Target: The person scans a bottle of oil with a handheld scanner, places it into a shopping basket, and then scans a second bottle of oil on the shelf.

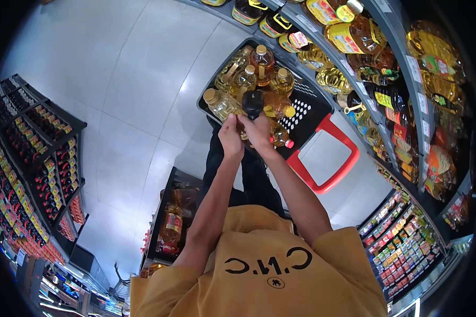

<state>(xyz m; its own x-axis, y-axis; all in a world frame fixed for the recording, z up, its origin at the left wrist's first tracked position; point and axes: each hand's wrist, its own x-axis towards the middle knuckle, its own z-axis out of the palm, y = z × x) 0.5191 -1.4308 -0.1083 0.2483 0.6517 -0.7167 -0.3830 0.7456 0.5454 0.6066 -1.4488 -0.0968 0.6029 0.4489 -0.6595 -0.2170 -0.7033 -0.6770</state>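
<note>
My left hand (231, 136) is closed at the lower end of a clear bottle of pale cooking oil (221, 104), which lies tilted with its gold cap toward the upper left. Close beside it, my right hand (257, 132) grips a black handheld scanner (253, 102), its rounded head pointing away from me over the bottles. Both hands are above a black shopping basket (322, 105) with a red handle (349, 145). Several oil bottles stand or lean in it, among them a darker amber bottle (262, 61) and one with a red cap (280, 136). My fingertips are partly hidden.
Shelves of large oil bottles (354, 37) curve along the right side. A dark display box (170, 227) with oil bottles is by my left leg. Racks of dark bottles (42, 158) stand at the far left, beyond the pale tiled floor (127, 95).
</note>
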